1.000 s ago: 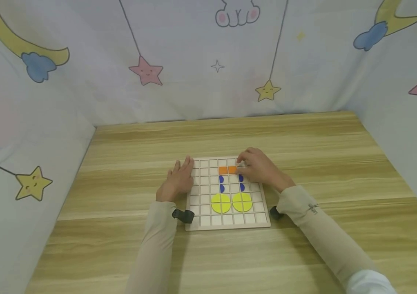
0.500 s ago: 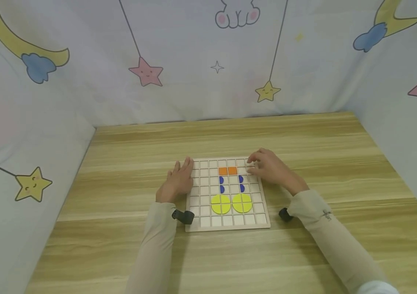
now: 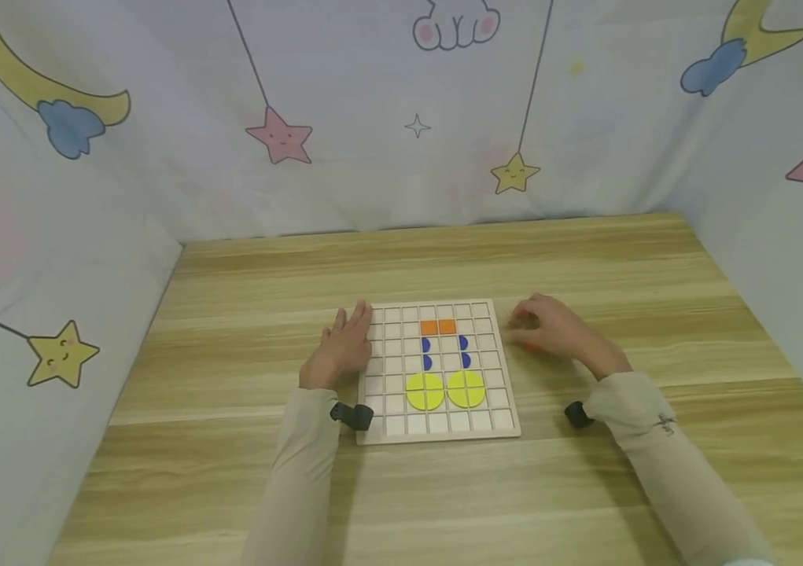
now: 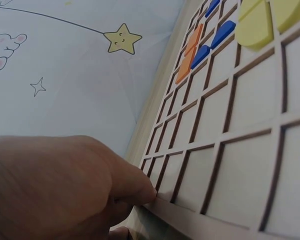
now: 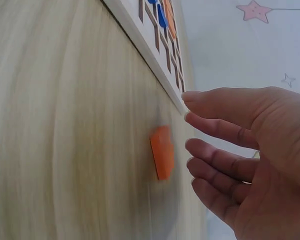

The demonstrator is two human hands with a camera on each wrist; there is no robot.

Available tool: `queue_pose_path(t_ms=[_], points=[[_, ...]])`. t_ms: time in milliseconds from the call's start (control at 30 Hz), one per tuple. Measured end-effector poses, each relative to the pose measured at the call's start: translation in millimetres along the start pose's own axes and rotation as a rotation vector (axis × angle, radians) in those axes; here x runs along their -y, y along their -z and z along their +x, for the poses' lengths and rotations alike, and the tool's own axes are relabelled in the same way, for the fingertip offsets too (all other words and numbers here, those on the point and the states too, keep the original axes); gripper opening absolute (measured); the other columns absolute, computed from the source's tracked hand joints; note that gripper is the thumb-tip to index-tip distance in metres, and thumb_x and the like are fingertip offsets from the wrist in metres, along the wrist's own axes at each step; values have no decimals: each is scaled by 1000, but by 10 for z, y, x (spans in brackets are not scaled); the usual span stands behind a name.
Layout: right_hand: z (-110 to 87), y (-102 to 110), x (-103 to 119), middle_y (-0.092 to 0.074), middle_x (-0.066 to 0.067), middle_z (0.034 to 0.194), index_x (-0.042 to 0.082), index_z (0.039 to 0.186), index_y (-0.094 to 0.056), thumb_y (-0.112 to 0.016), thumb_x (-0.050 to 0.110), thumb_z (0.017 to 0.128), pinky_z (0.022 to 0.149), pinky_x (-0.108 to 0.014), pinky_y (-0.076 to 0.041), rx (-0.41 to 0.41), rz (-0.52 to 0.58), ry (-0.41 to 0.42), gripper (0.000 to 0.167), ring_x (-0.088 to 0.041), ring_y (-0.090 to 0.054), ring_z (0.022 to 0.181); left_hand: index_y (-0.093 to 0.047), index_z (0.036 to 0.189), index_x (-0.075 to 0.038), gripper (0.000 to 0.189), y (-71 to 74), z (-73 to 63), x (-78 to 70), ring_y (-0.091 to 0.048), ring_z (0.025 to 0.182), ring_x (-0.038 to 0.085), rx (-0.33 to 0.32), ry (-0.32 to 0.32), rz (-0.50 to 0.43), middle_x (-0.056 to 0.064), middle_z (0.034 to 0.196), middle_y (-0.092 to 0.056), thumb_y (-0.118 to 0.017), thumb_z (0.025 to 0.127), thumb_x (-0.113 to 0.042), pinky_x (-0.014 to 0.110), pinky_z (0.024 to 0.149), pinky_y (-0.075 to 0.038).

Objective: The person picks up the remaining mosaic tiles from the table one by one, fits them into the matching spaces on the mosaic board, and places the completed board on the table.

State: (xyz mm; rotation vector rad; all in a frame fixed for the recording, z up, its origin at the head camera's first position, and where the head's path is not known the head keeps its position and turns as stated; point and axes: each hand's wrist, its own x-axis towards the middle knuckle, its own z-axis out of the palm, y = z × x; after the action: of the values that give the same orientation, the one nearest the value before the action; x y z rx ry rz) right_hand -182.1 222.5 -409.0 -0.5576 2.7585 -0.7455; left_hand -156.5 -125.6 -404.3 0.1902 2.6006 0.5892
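Observation:
A pale wooden grid board [image 3: 395,425] lies on the table. It carries two orange squares [image 3: 438,327], several blue half-round pieces [image 3: 465,361] and yellow quarter pieces forming two discs [image 3: 425,391]. My left hand [image 3: 343,344] rests at the board's left edge, its fingers stretched toward the far corner; in the left wrist view a digit touches the frame. Right of the board hovers my right hand [image 3: 558,328], fingers loosely bent and apart. Close to its fingertips, a slightly blurred orange piece [image 5: 162,153] appears at the tabletop, clear of the hand; I cannot tell whether it lies flat.
The wood-grain table [image 3: 231,314] extends all around the board. White curtains [image 3: 373,181] printed with stars and moons stand behind and at both sides. A black wrist device [image 3: 353,416] sits on the left wrist, another [image 3: 578,414] on the right.
My right hand has moved rightward, from over the board's far right part to the table beside it. An orange piece now shows beneath it. The left hand stays put.

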Motion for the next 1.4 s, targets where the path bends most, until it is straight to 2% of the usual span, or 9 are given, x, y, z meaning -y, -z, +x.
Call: queue_pose_path(t_ms=[133,367,600,767,1000,1233,1400], points=[[-72,62,-101,-62,-14,106,4,105,-67,-71,24,86,90,-48,-46,22,14,5,28,-29,-57,100,-2,154,-8,61,12,0,1,10,147,37,6,3,-7,7,162,6,-30,100,-13,62,116,-2],[-175,139,-266,-59,-16,111,3,112,-66,-72,19,85,93,-49,-46,105,71,26,32,-31,-55,104,-1,154,-7,61,18,17,24,10,147,38,10,11,-1,8,162,6,-29,100,-13,62,115,-2],[-227,137,-331,-55,-15,115,4,119,-63,-73,14,84,98,-51,-44,123,117,28,38,-31,-52,109,-1,154,-8,62,10,22,30,10,147,38,12,10,-3,8,162,7,-29,100,-13,63,115,-2],[-211,103,-359,-56,-14,114,5,115,-65,-73,13,83,97,-51,-44,106,108,28,34,-30,-52,108,-1,154,-7,62,-4,28,38,10,146,39,8,3,1,9,162,7,-29,99,-12,64,114,-3],[-197,69,-363,-58,-14,111,6,107,-68,-74,18,83,96,-50,-43,72,80,-25,28,-30,-54,106,-1,154,-6,63,4,15,27,10,146,39,8,-4,-1,9,162,6,-30,99,-12,64,114,-3],[-208,70,-311,-62,-14,108,3,105,-67,-73,18,84,92,-48,-47,42,45,-25,27,-29,-57,102,-1,154,-7,62,2,18,24,10,146,39,8,-3,-1,9,162,7,-29,99,-12,64,115,-2],[-214,75,-271,-62,-17,110,0,106,-65,-72,17,84,93,-49,-46,14,66,-57,28,-32,-58,105,-1,154,-7,62,-6,17,8,10,147,38,6,-2,3,8,162,6,-30,99,-13,63,115,-3]])
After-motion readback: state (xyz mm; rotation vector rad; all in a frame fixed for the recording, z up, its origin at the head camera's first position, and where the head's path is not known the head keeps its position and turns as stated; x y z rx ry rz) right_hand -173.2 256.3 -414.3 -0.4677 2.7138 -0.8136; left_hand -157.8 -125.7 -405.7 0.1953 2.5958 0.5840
